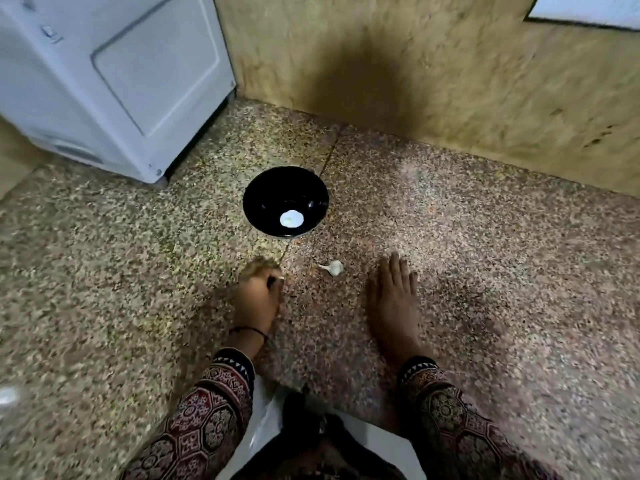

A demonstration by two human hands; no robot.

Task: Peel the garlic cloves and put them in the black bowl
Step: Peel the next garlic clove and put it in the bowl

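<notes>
While neither hand shows, so no grip can be told, the garlic [333, 267] sits unpeeled on the floor [485, 237] near the black bowl [255, 199], all peeling ahead.

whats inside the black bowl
The black bowl holds one bright white patch near its bottom; whether that is a peeled clove or glare cannot be told. Nothing covers the bowl; the rest is bare black.
</notes>
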